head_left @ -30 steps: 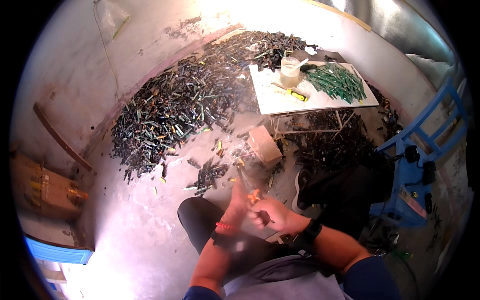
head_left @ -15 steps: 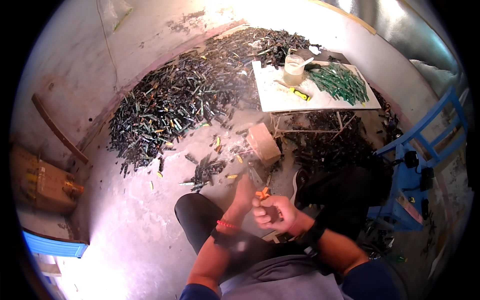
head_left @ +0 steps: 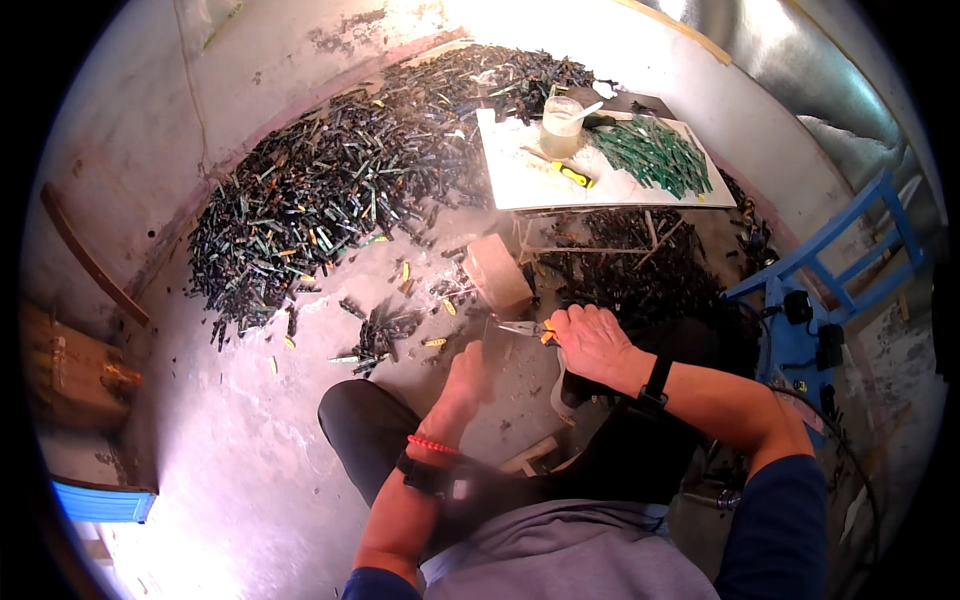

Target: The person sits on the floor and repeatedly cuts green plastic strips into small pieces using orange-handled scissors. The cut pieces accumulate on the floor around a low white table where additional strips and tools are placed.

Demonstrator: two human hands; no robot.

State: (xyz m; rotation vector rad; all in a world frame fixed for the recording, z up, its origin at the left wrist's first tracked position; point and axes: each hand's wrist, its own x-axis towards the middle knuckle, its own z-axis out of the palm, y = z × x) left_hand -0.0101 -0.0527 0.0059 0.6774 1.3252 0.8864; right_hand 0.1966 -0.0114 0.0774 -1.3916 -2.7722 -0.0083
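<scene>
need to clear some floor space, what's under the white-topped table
Thin legs and a heap of dark strips show under the white-topped table. The tabletop covers the area farther back, so the heap's extent there cannot be seen.

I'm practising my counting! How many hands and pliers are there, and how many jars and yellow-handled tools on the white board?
Hands: 2, left hand and right hand
Pliers: 1
Jar: 1
Yellow-handled tool: 1
Total: 5

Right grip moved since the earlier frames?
Yes: judged against the tan block, the right grip has shifted right and farther up the picture.
</scene>
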